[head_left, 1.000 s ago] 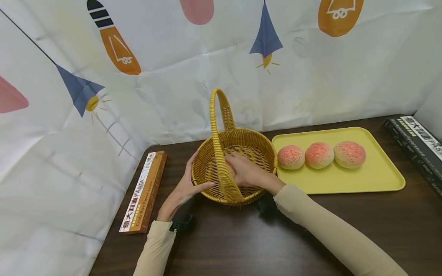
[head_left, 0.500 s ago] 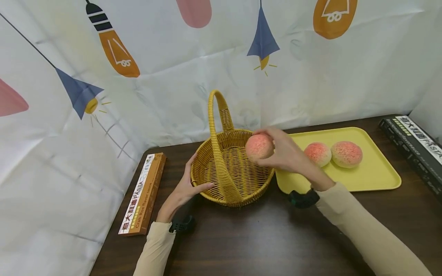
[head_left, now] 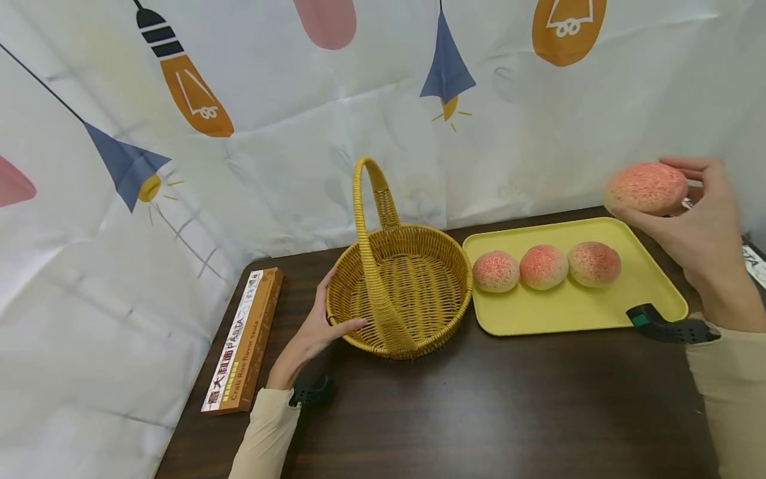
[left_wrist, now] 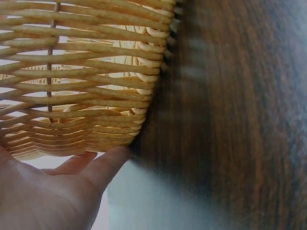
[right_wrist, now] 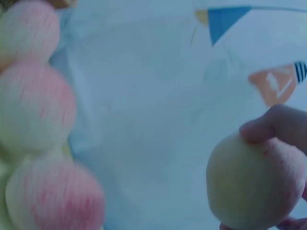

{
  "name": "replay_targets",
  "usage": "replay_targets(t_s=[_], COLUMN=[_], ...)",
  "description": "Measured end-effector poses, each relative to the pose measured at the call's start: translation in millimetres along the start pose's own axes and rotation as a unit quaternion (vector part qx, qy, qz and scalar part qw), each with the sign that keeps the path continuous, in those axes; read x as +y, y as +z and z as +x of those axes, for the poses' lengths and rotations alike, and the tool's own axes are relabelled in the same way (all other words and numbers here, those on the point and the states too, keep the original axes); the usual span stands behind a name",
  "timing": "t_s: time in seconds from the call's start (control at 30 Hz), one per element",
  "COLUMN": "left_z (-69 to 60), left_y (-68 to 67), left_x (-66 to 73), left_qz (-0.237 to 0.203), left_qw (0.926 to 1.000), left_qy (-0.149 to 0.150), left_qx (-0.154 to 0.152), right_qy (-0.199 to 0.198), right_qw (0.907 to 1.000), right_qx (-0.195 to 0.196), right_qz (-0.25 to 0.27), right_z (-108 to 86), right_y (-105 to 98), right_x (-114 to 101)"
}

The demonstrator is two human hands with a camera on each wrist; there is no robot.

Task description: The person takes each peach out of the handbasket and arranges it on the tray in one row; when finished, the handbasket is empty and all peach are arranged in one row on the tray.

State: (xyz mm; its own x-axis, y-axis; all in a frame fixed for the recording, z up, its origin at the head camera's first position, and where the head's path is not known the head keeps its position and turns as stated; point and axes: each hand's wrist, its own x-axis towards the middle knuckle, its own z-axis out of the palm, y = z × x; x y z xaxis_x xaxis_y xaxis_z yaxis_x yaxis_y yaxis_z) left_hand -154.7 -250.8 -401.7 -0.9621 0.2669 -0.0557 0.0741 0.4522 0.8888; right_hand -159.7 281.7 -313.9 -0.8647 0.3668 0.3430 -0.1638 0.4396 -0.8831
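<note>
My right hand (head_left: 706, 229) grips a pink-and-cream peach (head_left: 646, 188) between thumb and fingers, in the air above the right end of the yellow tray (head_left: 574, 319). That held peach (right_wrist: 254, 184) also shows at the lower right of the right wrist view. Three more peaches lie in a row on the tray: a left peach (head_left: 496, 271), a middle peach (head_left: 543, 267) and a right peach (head_left: 594, 264). My left hand (head_left: 311, 329) holds the left side of the yellow wicker basket (head_left: 419, 286), thumb over the rim. Its fingers (left_wrist: 103, 167) touch the outer weave. Inside the basket only bare weave shows.
An orange pasta box (head_left: 244, 342) lies left of the basket on the dark table (head_left: 449, 412). A black box (head_left: 755, 266) is partly hidden behind my right hand. A patterned white cloth (head_left: 287, 166) hangs behind the table.
My right hand has lifted the peach out of the basket and carried it rightward across the tray. The left hand keeps its hold on the basket, and the view has shifted slightly.
</note>
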Motion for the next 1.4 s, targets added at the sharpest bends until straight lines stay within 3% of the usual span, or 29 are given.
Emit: replay_targets(t_s=[0.13,0.33,0.47,0.73,1.13,1.27,1.4], left_z=[-0.5,2.7,2.7,2.2,1.6,0.5,1.6], left_y=[1.5,2.8,0.1,-2.7,-4.7,-5.0,-4.0], left_x=[-1.7,0.6,1.2,0.4,0.0,-0.5,0.2], left_qz=[-0.013,-0.018,-0.015,-0.021,-0.016,-0.020,-0.021], left_qw=[0.9999,0.9998,0.9998,0.9996,0.9996,0.9996,0.9996], left_qy=[0.002,0.005,0.006,0.011,0.020,0.018,0.017], left_qx=[-0.005,-0.009,-0.008,-0.016,-0.013,-0.010,-0.013], right_qy=[0.064,0.101,0.107,0.090,0.061,0.049,0.034], right_qw=[0.9948,0.9845,0.9782,0.9770,0.9839,0.9849,0.9790], right_qx=[0.011,-0.022,-0.044,-0.081,-0.085,-0.113,-0.142], right_qz=[-0.079,-0.142,-0.172,-0.175,-0.145,-0.122,-0.142], right_z=[-0.3,-4.7,-7.8,-13.7,-17.9,-15.2,-10.4], right_y=[-13,-16,-16,-13,-10,-10,-13], right_x=[31,80,97,105,114,111,106])
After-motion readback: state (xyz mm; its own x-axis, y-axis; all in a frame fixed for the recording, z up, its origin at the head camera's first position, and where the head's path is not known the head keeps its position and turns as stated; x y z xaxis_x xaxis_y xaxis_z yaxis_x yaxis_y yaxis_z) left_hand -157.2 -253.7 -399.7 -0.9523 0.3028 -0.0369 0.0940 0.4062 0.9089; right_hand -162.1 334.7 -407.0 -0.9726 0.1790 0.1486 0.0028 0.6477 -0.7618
